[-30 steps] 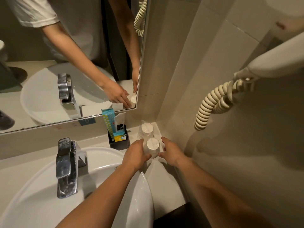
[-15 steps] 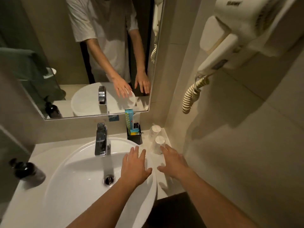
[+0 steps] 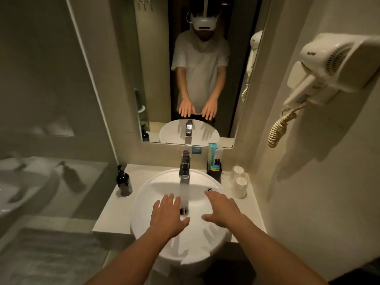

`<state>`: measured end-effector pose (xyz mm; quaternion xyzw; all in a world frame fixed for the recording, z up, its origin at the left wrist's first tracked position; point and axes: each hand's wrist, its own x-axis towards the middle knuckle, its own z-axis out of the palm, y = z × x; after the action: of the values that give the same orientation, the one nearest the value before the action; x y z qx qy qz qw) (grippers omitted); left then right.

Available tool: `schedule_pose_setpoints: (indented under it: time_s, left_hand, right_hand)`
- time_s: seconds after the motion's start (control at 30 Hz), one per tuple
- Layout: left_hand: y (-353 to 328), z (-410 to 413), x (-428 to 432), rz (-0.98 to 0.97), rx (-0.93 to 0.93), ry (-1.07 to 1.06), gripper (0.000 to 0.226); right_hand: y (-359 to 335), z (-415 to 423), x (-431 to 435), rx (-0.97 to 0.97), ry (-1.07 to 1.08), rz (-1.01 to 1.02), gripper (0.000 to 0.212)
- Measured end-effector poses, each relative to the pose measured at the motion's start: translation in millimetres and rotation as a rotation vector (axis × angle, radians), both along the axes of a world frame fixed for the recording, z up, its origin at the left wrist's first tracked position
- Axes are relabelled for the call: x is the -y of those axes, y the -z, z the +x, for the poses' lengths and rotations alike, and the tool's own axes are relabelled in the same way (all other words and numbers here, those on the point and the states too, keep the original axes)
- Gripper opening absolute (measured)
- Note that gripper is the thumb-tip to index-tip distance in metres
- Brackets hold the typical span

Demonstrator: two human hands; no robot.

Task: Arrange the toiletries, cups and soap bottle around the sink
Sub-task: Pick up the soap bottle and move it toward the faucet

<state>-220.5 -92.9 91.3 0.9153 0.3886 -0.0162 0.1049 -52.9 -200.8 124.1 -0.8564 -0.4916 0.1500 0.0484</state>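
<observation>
Both hands hover flat over the white sink basin (image 3: 144,202), fingers spread and holding nothing. My left hand (image 3: 167,215) is left of the drain, my right hand (image 3: 222,210) is right of it. Two upturned wrapped cups (image 3: 238,187) stand one behind the other on the counter at the right, by the wall. A black holder with toiletry packets (image 3: 214,169) stands between the tap (image 3: 185,164) and the cups. The dark soap pump bottle (image 3: 124,182) stands on the counter to the left of the basin.
A mirror (image 3: 195,79) hangs above the counter and reflects a person. A wall-mounted hair dryer (image 3: 329,66) with a coiled cord (image 3: 279,128) sticks out at the upper right. A glass partition (image 3: 51,120) stands at the left, and the counter edge (image 3: 107,230) drops off near me.
My hands let go of the front cup, drew back from the right corner and now hover spread over the basin. The view pulled back and up.
</observation>
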Motion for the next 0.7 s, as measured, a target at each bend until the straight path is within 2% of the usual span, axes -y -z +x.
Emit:
schedule_pose_setpoints:
  time_s: [0.4, 0.7]
  left_hand:
    - [-10.2, -94.1, -47.5, 0.018, -0.046, -0.260, 0.084]
    - [0.5, -126.4, -97.3, -0.009, -0.075, -0.347, 0.082]
  right_hand:
    - [-12.7, -66.0, -83.3, 0.057, -0.272, 0.017, 0.088]
    - [-1.1, -94.3, -152.6, 0.057, -0.397, -0.007, 0.087]
